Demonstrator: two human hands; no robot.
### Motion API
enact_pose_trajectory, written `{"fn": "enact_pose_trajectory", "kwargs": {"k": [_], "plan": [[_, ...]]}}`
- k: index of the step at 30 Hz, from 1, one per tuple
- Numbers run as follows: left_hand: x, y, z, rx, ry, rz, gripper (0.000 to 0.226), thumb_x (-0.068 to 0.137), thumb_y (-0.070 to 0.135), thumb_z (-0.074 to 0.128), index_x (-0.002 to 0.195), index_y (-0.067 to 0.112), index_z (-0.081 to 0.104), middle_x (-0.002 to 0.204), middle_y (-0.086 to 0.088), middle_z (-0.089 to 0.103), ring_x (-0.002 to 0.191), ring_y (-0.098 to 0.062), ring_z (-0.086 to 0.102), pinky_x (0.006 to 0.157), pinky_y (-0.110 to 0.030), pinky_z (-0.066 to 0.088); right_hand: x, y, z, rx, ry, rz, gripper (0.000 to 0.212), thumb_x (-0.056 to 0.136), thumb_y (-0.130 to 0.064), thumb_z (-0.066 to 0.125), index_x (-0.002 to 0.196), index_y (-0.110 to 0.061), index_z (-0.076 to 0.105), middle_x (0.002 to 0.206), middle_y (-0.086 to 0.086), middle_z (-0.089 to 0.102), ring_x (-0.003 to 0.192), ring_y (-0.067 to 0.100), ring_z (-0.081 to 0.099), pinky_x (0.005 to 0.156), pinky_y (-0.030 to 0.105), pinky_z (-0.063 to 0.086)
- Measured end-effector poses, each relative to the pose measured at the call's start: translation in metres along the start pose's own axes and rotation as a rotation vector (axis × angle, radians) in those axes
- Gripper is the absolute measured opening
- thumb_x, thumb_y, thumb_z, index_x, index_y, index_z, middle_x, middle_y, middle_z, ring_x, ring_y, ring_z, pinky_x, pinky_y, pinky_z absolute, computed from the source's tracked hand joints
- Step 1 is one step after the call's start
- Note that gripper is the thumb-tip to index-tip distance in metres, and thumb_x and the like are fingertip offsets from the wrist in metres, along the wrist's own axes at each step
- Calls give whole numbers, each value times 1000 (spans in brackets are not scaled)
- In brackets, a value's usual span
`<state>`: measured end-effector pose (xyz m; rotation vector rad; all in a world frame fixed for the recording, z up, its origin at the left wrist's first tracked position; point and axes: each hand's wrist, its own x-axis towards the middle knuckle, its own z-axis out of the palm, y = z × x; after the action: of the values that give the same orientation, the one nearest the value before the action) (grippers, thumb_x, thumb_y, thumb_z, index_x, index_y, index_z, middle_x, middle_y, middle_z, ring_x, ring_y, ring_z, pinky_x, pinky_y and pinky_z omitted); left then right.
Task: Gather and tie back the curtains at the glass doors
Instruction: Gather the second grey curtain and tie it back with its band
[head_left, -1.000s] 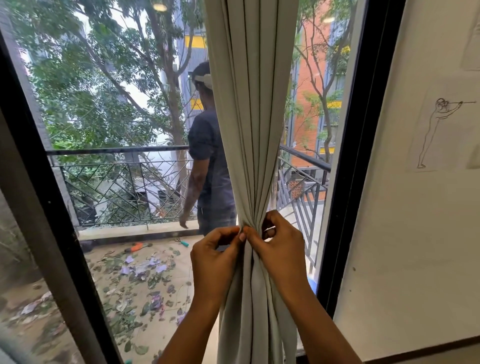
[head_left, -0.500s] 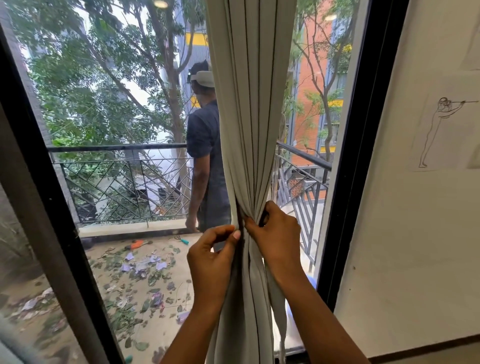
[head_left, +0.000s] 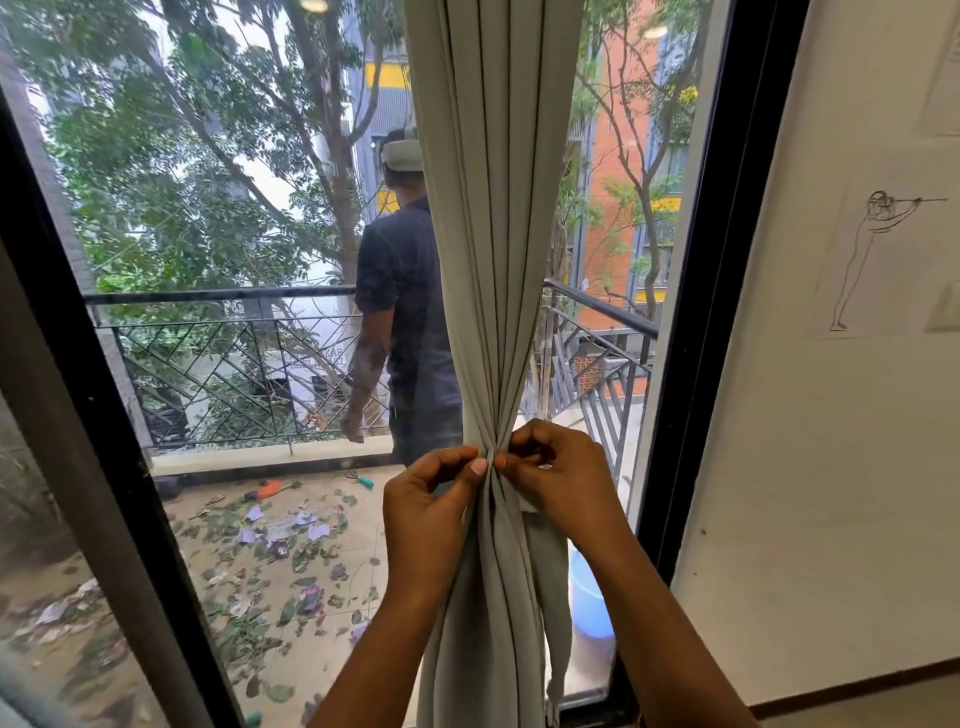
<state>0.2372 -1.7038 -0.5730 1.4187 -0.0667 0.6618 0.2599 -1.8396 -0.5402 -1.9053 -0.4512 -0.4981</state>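
A dark door frame (head_left: 78, 415) slants down the left edge, with wide glass (head_left: 208, 519) between it and the curtain (head_left: 493, 234). Beyond the glass, a person (head_left: 405, 312) stands at a railing (head_left: 234, 332). At lower centre the left hand (head_left: 426, 514) pinches the curtain's left folds. The curtain hangs bunched mid-frame and narrows at the hands. The right hand (head_left: 561, 483) pinches the right folds, its fingertips close to the left hand's. A narrow strip of glass separates the curtain from the black right frame (head_left: 691, 364), and past that is the wall (head_left: 831, 493).
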Motion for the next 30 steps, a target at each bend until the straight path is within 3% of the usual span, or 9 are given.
{"fn": "enact_pose_trajectory", "kwargs": {"k": [6, 12, 15, 19, 25, 27, 30], "plan": [[-4, 0, -1, -20, 4, 17, 22, 79, 6, 73, 83, 28, 73, 85, 1, 74, 90, -15, 69, 85, -36, 55, -7, 2, 12, 37, 104, -29, 17, 75, -14, 77, 76, -24, 63, 67, -16, 63, 67, -8, 61, 60, 4, 42], [-3, 2, -4, 26, 9, 5, 19, 78, 13, 75, 93, 25, 74, 89, 6, 75, 91, -11, 70, 85, -31, 56, 4, 14, -2, 139, -185, 18, 21, 87, -9, 64, 99, -25, 72, 97, -6, 72, 96, 8, 65, 86, 19, 50], [-4, 2, -1, 89, -4, 42, 23, 76, 14, 78, 99, 17, 74, 89, 5, 75, 86, -11, 71, 80, -30, 58, 6, 21, -3, 220, -211, 22, 25, 86, -3, 64, 103, -20, 72, 96, -12, 71, 96, 5, 65, 85, 14, 48], [-3, 1, 5, 180, 11, 80, 27, 75, 16, 79, 99, 25, 71, 87, 8, 74, 79, -6, 70, 75, -27, 59, 7, 29, 0, 302, -220, 1, 30, 83, -1, 67, 100, -26, 68, 89, -14, 67, 91, 2, 63, 81, 14, 47], [1, -1, 9, 228, 31, 93, 26, 76, 19, 79, 99, 28, 71, 85, 5, 74, 76, -6, 69, 73, -27, 59, 15, 40, -11, 297, -394, 72, 32, 93, -7, 54, 113, -29, 63, 106, -5, 64, 111, 17, 59, 93, 20, 46], [0, -3, 10, 230, 25, 66, 31, 76, 20, 79, 106, 19, 72, 90, 4, 74, 80, -8, 69, 76, -30, 59, 20, 41, -14, 258, -434, 87, 34, 93, -6, 54, 115, -31, 61, 111, -5, 64, 113, 15, 58, 94, 18, 45], [0, -6, 15, 221, 35, 75, 29, 74, 20, 80, 102, 20, 72, 90, 6, 74, 81, -7, 69, 77, -25, 58, 23, 43, -20, 263, -494, 98, 39, 91, -4, 56, 120, -30, 57, 120, -5, 63, 114, 6, 57, 94, 17, 45]]}}
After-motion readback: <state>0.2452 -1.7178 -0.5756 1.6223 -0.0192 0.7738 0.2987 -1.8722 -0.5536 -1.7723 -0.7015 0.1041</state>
